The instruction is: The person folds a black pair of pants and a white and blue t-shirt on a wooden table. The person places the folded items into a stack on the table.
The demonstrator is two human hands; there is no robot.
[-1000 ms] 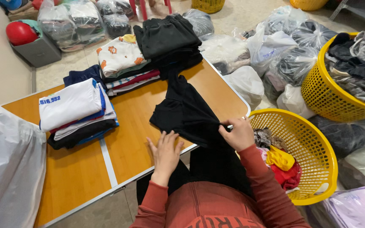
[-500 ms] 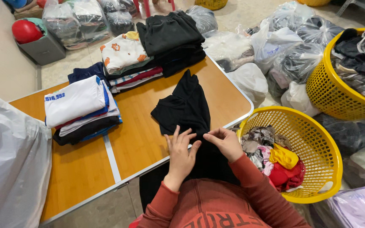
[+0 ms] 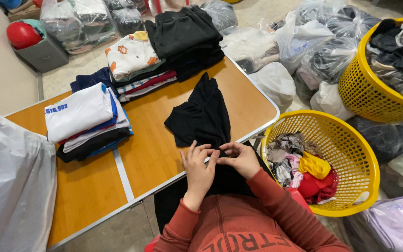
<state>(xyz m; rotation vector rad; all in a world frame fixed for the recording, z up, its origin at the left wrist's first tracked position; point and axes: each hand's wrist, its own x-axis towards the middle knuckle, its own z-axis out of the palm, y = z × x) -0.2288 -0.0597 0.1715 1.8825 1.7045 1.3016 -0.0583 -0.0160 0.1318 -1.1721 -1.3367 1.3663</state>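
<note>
Both hands meet at the near edge of the surface (image 3: pixel 89 196): the left hand (image 3: pixel 200 167) has its fingers curled and pinching the black garment (image 3: pixel 201 116), and the right hand (image 3: pixel 241 158) pinches the same hem right beside it, fingertips touching, so the two grips sit almost on one spot. That dark piece runs away from the hands toward twelve o'clock, its long axis pointing straight up the wood, narrowing to a peak at the far end, while its near end spills over the edge onto the lap. Neither hand is nearer; both are on the cloth, with the left a shade lower. At ten o'clock lies a folded stack topped by a white shirt (image 3: pixel 78 112), well apart from the garment. At eleven to twelve o'clock sits another pile with a white patterned top (image 3: pixel 129 55) and black folded clothes (image 3: pixel 183 32) alongside. Off at three o'clock, just beside the surface on the floor, a yellow basket (image 3: pixel 350 140) holds mixed coloured clothes, and a second yellow basket (image 3: pixel 355 84) stands at two o'clock among clear plastic bags (image 3: pixel 276 84).
</note>
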